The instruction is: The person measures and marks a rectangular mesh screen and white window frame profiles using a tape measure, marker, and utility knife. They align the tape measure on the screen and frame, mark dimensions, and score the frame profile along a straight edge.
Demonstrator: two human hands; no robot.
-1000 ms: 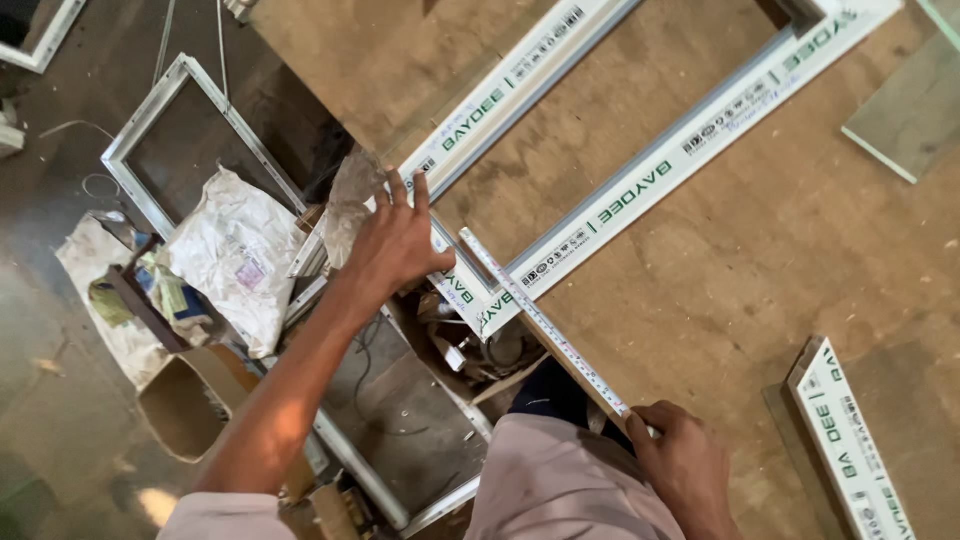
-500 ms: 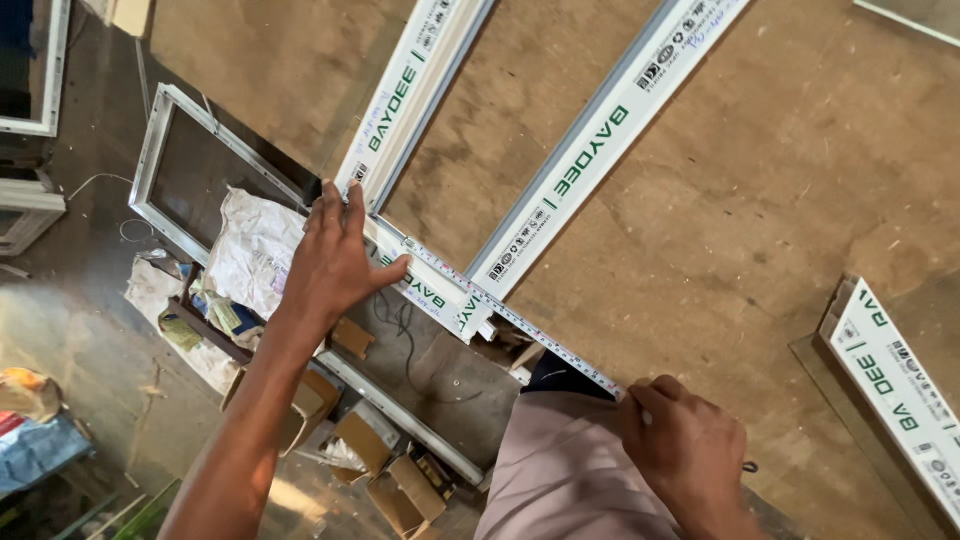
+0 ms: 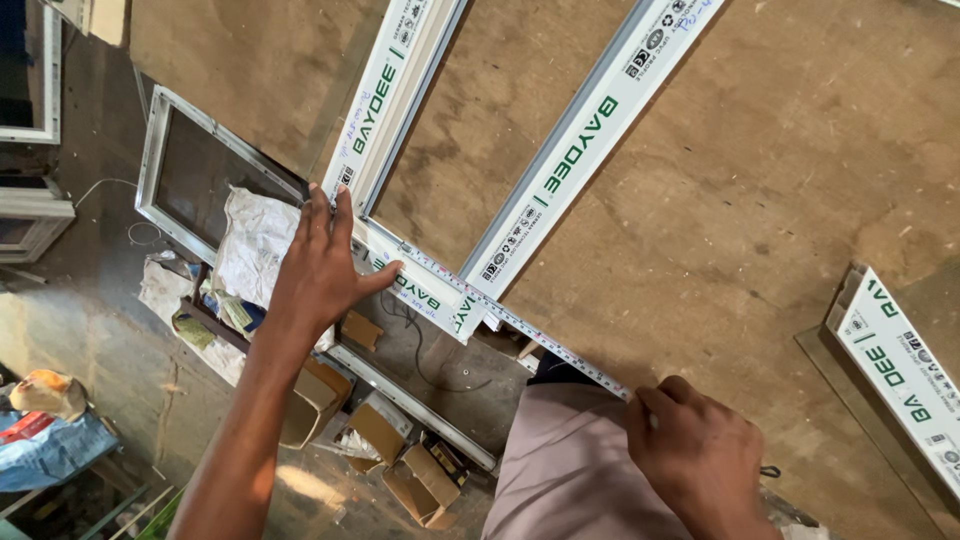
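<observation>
The left hand [image 3: 322,268] lies flat and spread on the near corner of the white window frame [image 3: 420,290], fingers stretched along the left-hand bar and the thumb splayed across the short end bar, pressing rather than gripping. The right hand [image 3: 700,455] is curled closed, pinching the near end of a metal ruler [image 3: 520,325] between thumb and fingers at the edge of the surface [image 3: 760,200]. The ruler's long axis runs on a slant between the two hands, from the right hand up and leftward across the end bar toward the left thumb, which sits just beside its far end. So the ruler lies along the end bar and across the ends of the two long bars [image 3: 585,140], which run away from the person toward the top of the view. The left hand is nearer the frame corner; the right is off the frame, over the brown surface. Below the edge, cardboard boxes [image 3: 400,460] and a white sack [image 3: 255,245] lie on the floor.
</observation>
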